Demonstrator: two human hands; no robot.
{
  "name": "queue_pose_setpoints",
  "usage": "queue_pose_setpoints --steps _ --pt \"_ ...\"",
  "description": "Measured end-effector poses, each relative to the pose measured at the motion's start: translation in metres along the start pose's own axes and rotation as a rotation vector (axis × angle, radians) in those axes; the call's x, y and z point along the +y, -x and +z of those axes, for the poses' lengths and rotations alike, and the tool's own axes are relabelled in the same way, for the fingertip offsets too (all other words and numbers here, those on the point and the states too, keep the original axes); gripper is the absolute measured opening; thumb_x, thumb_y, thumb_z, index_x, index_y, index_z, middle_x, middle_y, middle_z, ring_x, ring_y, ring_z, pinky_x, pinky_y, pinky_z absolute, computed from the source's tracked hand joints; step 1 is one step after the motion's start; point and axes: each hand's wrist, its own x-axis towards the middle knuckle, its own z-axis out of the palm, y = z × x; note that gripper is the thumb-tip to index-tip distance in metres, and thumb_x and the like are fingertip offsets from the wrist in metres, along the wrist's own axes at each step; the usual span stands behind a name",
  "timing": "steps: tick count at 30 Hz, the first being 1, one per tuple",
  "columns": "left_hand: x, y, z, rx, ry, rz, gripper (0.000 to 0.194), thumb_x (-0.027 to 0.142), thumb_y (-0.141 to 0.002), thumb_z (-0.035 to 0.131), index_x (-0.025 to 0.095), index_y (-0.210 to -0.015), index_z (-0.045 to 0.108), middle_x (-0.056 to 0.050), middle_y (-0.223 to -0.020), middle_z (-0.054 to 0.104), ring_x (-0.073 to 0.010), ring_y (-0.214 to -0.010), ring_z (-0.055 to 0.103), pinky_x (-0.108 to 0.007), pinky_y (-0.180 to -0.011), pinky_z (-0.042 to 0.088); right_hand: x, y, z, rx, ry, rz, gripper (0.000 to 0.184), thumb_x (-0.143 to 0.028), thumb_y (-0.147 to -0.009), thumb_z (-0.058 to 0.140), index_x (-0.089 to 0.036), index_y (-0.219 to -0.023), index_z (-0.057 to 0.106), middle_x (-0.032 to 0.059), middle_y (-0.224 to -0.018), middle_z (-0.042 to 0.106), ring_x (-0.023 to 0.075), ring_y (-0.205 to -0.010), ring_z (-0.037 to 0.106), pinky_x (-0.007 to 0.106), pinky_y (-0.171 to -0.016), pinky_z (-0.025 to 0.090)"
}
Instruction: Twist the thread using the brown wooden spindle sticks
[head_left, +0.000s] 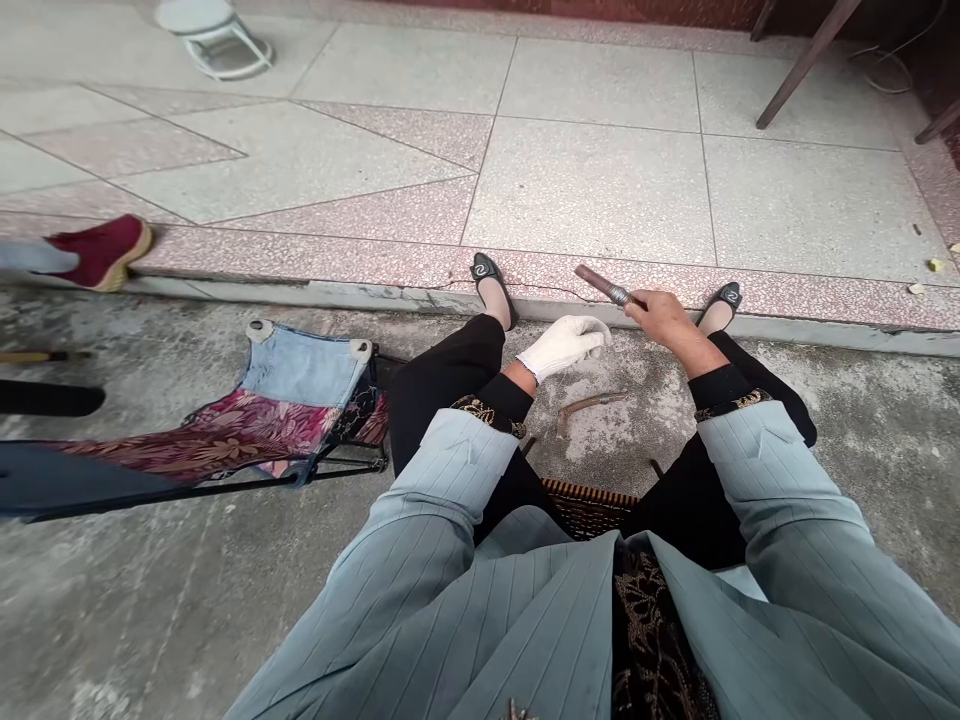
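Note:
My right hand [661, 318] is bare and closed around one end of a short brown wooden stick [596, 281]. Silvery wire [619, 295] is wound in a tight band about the stick just ahead of my fingers. My left hand [566, 345], in a white knitted glove, is held apart from the stick, to its lower left. Its fingers curl inward, and whatever they may grip is too fine or hidden to make out. On the concrete below lies a bent, lighter brown stick [581, 406] with a greyish band near its right end.
A low folding seat [262, 420] of denim and floral cloth stands to my left. Ahead runs a raised tiled step [592, 180], my shoes at its edge. Another person's red shoe [101, 250] rests at left. A white stool [221, 45] stands farther back, and wooden legs [806, 65] at right.

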Motion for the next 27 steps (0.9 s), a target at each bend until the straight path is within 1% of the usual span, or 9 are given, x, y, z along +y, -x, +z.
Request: queue_pose_setpoints --steps 5,8,11,13,16,20,22,24,27 --pt "-0.003 0.001 0.0 -0.117 -0.048 -0.038 0.022 0.026 -0.081 0.054 0.013 -0.091 0.069 -0.001 -0.068 0.064 -0.008 -0.051 0.052 -0.018 -0.048 0.039 -0.002 0.003 -0.008 -0.122 0.155 0.066 0.031 -0.032 -0.093 0.048 -0.014 -0.1 0.072 0.01 -0.087 0.071 0.0212 -0.077 0.061 0.029 -0.067 0.041" --pt "-0.004 0.001 0.003 -0.176 -0.048 -0.015 0.024 0.027 -0.082 0.052 0.014 -0.093 0.069 -0.001 -0.069 0.066 -0.0073 -0.047 0.048 -0.019 -0.046 0.036 -0.003 0.005 -0.006 -0.189 0.391 0.06 0.033 -0.03 -0.095 0.048 -0.013 -0.11 0.071 0.0178 -0.101 0.072 0.0281 -0.089 0.065 0.035 -0.072 0.045" --pt "-0.007 -0.001 0.006 -0.224 -0.121 0.003 0.024 0.027 -0.082 0.052 0.014 -0.09 0.07 -0.002 -0.069 0.068 -0.0082 -0.046 0.049 -0.02 -0.045 0.035 -0.004 0.012 0.0 -0.535 0.624 0.061 0.021 -0.019 -0.089 0.058 -0.011 -0.098 0.075 0.0231 -0.097 0.072 0.0324 -0.087 0.067 0.04 -0.072 0.048" --pt "-0.009 -0.002 0.006 -0.268 -0.15 -0.004 0.022 0.026 -0.082 0.052 0.014 -0.089 0.07 -0.002 -0.069 0.068 -0.0084 -0.045 0.049 -0.021 -0.045 0.034 -0.005 0.016 0.002 -0.779 0.708 0.04 0.011 -0.011 -0.08 0.067 -0.011 -0.083 0.077 0.0216 -0.087 0.072 0.0321 -0.081 0.068 0.04 -0.07 0.048" --pt "-0.013 -0.004 0.005 -0.347 -0.103 -0.05 0.021 0.025 -0.081 0.053 0.014 -0.089 0.07 -0.002 -0.069 0.069 -0.0079 -0.043 0.048 -0.021 -0.045 0.035 -0.003 0.02 -0.002 -1.02 0.575 0.04 0.013 -0.012 -0.075 0.072 -0.011 -0.086 0.08 0.0155 -0.079 0.073 0.0261 -0.072 0.067 0.034 -0.064 0.047" --pt "-0.018 -0.006 0.002 -0.353 -0.02 -0.108 0.021 0.025 -0.081 0.057 0.013 -0.091 0.07 -0.003 -0.071 0.069 -0.0072 -0.043 0.048 -0.021 -0.047 0.036 0.003 0.02 -0.021 -1.223 0.135 -0.02 0.035 -0.028 -0.077 0.074 -0.012 -0.108 0.079 0.0084 -0.081 0.075 0.0161 -0.066 0.061 0.026 -0.06 0.043" --pt "-0.02 -0.007 0.0 -0.313 -0.02 -0.094 0.022 0.027 -0.08 0.061 0.012 -0.092 0.072 -0.003 -0.07 0.068 -0.0077 -0.045 0.05 -0.022 -0.049 0.038 0.007 0.02 -0.033 -1.255 -0.076 -0.123 0.043 -0.039 -0.077 0.073 -0.015 -0.113 0.077 0.0059 -0.083 0.075 0.0138 -0.067 0.06 0.024 -0.06 0.042" --pt "-0.022 -0.008 -0.001 -0.287 -0.015 -0.072 0.023 0.028 -0.078 0.064 0.012 -0.093 0.073 -0.002 -0.072 0.068 -0.0082 -0.049 0.053 -0.021 -0.051 0.04 0.012 0.021 -0.041 -1.179 -0.272 -0.151 0.047 -0.045 -0.078 0.072 -0.018 -0.116 0.076 0.0042 -0.085 0.074 0.0125 -0.067 0.059 0.024 -0.061 0.041" --pt "-0.023 -0.008 -0.002 -0.294 0.086 -0.067 0.026 0.033 -0.082 0.064 0.012 -0.094 0.072 -0.004 -0.077 0.069 -0.0085 -0.054 0.056 -0.021 -0.055 0.044 0.016 0.019 -0.044 -0.779 -0.54 -0.061 0.04 -0.045 -0.078 0.072 -0.017 -0.106 0.077 0.0038 -0.085 0.073 0.0111 -0.065 0.057 0.023 -0.058 0.042"
